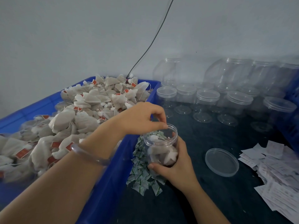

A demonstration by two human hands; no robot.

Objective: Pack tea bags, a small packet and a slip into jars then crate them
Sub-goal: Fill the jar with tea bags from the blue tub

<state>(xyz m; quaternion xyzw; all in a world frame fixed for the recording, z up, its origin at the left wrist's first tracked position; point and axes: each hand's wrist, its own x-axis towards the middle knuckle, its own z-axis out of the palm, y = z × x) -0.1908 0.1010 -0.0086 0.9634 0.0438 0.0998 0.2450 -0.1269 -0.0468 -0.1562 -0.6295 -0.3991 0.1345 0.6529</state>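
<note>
Clear open jar, tea bags inside, gripped by right hand.

One clear, faintly lilac bangle

Holds L arm stretched across from lower left, wrist bent down. Hangs left hand over jar mouth, fingers curled, tips near rim; can't tell if pinching anything. Grips jar w/ right hand, R forearm up from bottom edge, thumb on near side, fingers wrapped round back.
</note>
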